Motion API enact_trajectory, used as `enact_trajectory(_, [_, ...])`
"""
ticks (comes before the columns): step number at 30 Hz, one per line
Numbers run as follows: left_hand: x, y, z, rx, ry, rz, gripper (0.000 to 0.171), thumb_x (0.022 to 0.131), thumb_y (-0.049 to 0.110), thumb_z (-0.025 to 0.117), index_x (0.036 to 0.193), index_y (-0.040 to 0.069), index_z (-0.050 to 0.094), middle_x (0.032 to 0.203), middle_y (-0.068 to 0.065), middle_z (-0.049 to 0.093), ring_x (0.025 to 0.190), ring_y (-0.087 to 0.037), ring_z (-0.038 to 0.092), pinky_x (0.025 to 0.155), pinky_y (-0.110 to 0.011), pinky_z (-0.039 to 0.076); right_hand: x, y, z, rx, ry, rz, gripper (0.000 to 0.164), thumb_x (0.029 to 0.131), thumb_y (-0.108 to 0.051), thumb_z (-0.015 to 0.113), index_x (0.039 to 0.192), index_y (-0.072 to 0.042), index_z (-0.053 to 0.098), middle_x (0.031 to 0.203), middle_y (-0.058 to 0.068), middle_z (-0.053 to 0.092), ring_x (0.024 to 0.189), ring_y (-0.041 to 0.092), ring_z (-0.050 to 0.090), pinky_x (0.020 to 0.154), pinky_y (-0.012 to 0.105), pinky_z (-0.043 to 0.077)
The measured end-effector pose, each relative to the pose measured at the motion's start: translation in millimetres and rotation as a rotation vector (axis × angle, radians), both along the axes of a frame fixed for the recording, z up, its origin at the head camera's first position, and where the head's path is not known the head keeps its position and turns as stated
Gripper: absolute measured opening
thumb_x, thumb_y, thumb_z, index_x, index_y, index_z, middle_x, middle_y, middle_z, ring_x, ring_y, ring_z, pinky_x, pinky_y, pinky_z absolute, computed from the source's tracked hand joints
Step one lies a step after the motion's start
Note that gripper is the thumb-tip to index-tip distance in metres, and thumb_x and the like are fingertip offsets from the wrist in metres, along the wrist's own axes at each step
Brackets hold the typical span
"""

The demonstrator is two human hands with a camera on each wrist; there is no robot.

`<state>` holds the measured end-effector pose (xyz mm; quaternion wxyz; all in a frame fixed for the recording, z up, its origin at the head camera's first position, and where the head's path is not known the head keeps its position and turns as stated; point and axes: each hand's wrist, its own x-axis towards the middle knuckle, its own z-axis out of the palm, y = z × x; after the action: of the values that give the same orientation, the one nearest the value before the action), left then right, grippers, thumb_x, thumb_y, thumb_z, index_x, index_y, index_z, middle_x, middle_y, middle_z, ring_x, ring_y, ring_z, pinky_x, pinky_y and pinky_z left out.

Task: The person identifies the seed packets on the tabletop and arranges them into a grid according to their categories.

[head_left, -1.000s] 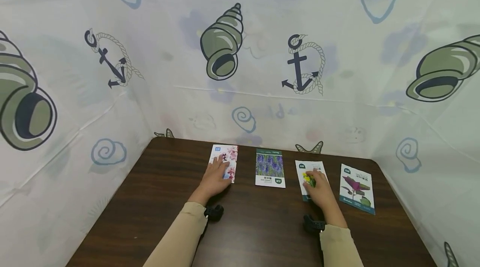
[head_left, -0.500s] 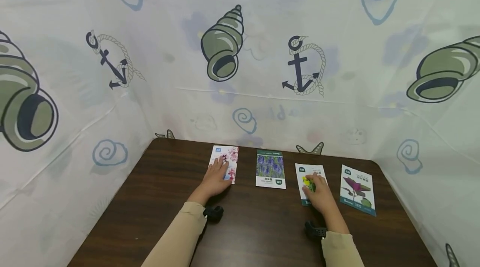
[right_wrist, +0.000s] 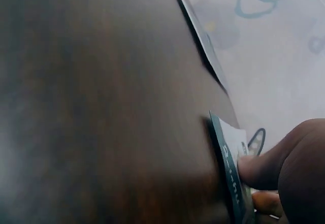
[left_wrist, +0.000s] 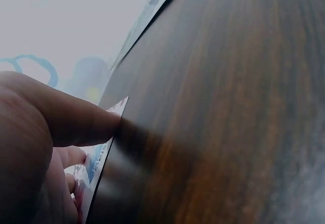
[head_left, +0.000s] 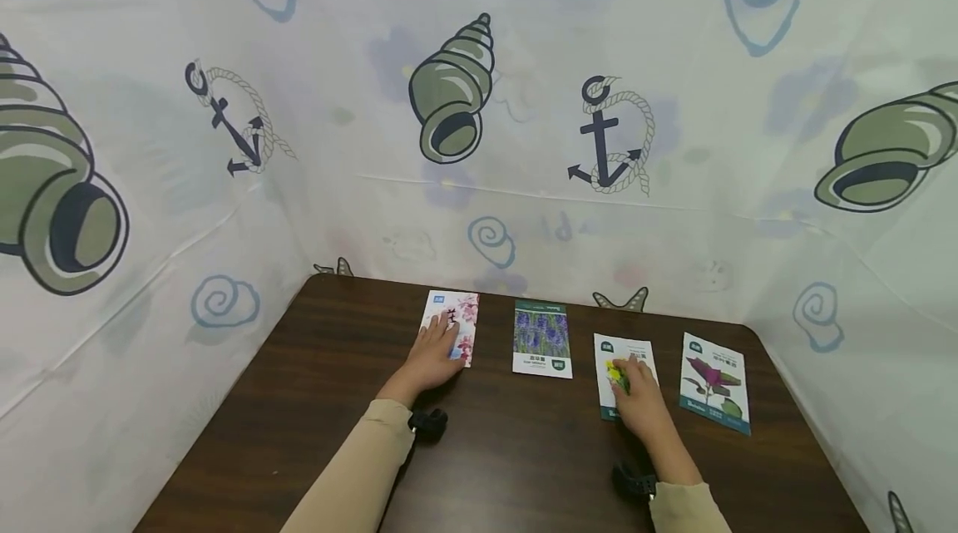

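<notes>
Four-cornered flat packets with flower pictures, apparently seed packets, lie in a row on the dark table. My left hand point(head_left: 430, 360) rests flat on the pink-blossom seed packet point(head_left: 468, 313), its fingers extended over the face; the left wrist view shows the thumb point(left_wrist: 84, 120) at the packet's edge. On the yellow-flower seed packet point(head_left: 608, 392) my right hand point(head_left: 642, 402) presses from above, covering part of the picture. In the right wrist view, the thumb point(right_wrist: 264, 168) touches the face of that packet point(right_wrist: 228, 165), whose teal end lifts slightly.
Between the hands lies a purple-flower seed packet point(head_left: 541, 333). To the right of the right hand is a magenta-flower seed packet point(head_left: 714, 383), set at a slant. A printed cloth point(head_left: 524, 125) stands behind and beside the brown table point(head_left: 509, 458).
My right hand has slid the yellow-flower seed packet toward me, so it lies lower than its neighbours' top edges. My left hand stays on the pink-blossom packet. The head view shifts slightly.
</notes>
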<state>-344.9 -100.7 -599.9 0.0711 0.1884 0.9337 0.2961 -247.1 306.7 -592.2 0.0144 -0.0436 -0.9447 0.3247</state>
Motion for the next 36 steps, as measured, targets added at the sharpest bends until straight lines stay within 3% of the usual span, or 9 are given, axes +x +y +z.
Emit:
enact_trajectory(4, [-1.1, 0.6, -5.3, -0.011, 0.01, -0.001, 0.081, 0.105, 0.031, 0.064, 0.171, 0.0, 0.029, 0.183, -0.025, 0.006, 0.171, -0.046, -0.001, 0.138, -0.062, 0.0, 10.2, 0.7, 0.1, 0.009, -0.014, 0.02, 0.051, 0.108, -0.003, 0.053, 0.158, 0.002, 0.048, 0.174, 0.038, 0.022, 0.16, 0.062, 0.021, 0.128, 0.076, 0.022])
enact_trajectory(9, [-3.1, 1.0, -10.5, -0.007, 0.021, 0.001, 0.081, 0.105, 0.033, 0.064, 0.171, 0.001, 0.03, 0.183, -0.024, 0.006, 0.171, -0.045, 0.0, 0.138, -0.063, 0.001, 18.9, 0.1, 3.4, 0.057, -0.002, 0.034, 0.051, 0.107, -0.002, 0.056, 0.157, 0.002, 0.051, 0.171, 0.04, 0.028, 0.157, 0.062, 0.029, 0.125, 0.076, 0.029])
enact_trajectory(16, [-4.3, 2.4, -12.9, 0.002, 0.013, 0.003, 0.082, 0.104, 0.034, 0.064, 0.171, 0.001, 0.031, 0.183, -0.023, 0.006, 0.171, -0.044, -0.001, 0.138, -0.062, 0.001, 34.1, -0.3, 5.8, 0.129, -0.02, 0.018, 0.053, 0.109, -0.016, 0.061, 0.161, -0.009, 0.053, 0.165, 0.034, 0.042, 0.15, 0.061, 0.039, 0.11, 0.086, 0.036])
enact_trajectory(24, [-6.3, 3.6, -14.6, -0.027, 0.004, 0.007, 0.082, 0.106, 0.037, 0.063, 0.173, 0.005, 0.028, 0.184, -0.019, 0.002, 0.172, -0.04, -0.005, 0.139, -0.059, -0.002, 43.2, 2.6, 5.8, 0.167, 0.008, 0.036, 0.054, 0.108, -0.022, 0.066, 0.16, -0.013, 0.056, 0.155, 0.03, 0.052, 0.141, 0.056, 0.048, 0.102, 0.079, 0.043])
enact_trajectory(36, [-10.2, 1.1, -10.9, -0.075, -0.019, 0.0, 0.083, 0.107, 0.037, 0.062, 0.174, 0.007, 0.022, 0.185, -0.017, -0.003, 0.172, -0.038, -0.007, 0.139, -0.058, -0.002, 53.0, -4.2, 12.8, 0.215, 0.008, 0.049, 0.052, 0.103, -0.028, 0.075, 0.153, -0.016, 0.064, 0.152, 0.028, 0.056, 0.127, 0.049, 0.056, 0.093, 0.071, 0.049])
